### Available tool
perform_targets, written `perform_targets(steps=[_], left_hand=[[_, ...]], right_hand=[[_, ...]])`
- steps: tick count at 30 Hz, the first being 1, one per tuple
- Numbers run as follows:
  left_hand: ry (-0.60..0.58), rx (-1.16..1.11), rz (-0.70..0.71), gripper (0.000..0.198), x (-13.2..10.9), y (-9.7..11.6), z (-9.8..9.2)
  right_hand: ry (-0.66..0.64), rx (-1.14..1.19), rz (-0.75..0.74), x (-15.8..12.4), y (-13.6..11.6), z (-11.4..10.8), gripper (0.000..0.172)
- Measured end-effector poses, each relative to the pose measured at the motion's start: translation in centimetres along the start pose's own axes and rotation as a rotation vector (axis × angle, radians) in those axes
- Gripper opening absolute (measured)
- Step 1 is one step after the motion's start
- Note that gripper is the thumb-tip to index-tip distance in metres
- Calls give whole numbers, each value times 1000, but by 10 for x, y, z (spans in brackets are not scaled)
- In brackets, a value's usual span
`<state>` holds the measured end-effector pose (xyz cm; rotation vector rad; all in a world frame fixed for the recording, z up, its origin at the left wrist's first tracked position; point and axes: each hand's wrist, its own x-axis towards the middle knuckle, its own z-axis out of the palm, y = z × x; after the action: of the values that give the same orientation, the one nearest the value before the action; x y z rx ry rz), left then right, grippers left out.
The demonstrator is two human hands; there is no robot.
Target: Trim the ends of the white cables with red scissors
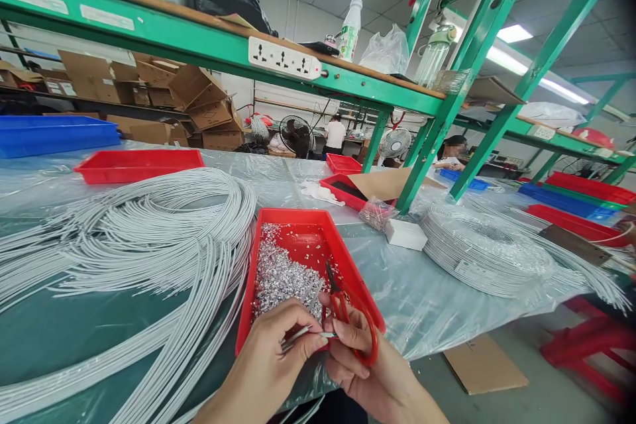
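Note:
My left hand (278,351) pinches the end of a thin white cable (297,336) between thumb and fingers. Close beside it, my right hand (368,358) has red-handled scissors (371,338) hooked in the palm, blades pointing up and away. Its thumb and forefinger also meet at the cable's tip. Beneath both hands lies a red tray (342,255) with a heap of small silvery bits (285,275). To the left, a large coil of white cables (199,232) spreads over the table, with loose ends toward me.
Another cable coil (487,252) lies at the right, next to a small white box (406,234). Behind are a red tray (142,165) and a blue tray (54,136). A green shelf frame (437,126) with a power strip (284,58) crosses above. Two people sit or stand farther back.

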<state>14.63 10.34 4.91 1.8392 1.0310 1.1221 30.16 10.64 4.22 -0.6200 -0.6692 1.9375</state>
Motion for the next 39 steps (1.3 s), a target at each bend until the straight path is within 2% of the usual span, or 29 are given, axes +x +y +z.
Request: perform_targets(steps=[5, 11, 19, 23, 30, 33, 39], left_hand=[[39, 87, 31, 12, 1, -2, 1], [8, 100, 43, 12, -1, 1, -1], [-3, 198, 79, 13, -2, -1, 2], [-22, 221, 84, 13, -3, 0, 2], [-12, 174, 95, 12, -5, 0, 1], [-8, 120, 80, 11, -4, 2, 0], [-15, 90, 32, 14, -5, 5, -1]], right_hand=[[40, -216, -84, -5, -8, 4, 31], [64, -412, -55, -13, -22, 10, 34], [150, -615, -183, -12, -21, 21, 34], [178, -584, -191, -13, -21, 20, 38], [44, -327, 20, -15, -21, 9, 30], [33, -277, 91, -15, -20, 6, 30], [37, -323, 35, -14, -19, 7, 38]])
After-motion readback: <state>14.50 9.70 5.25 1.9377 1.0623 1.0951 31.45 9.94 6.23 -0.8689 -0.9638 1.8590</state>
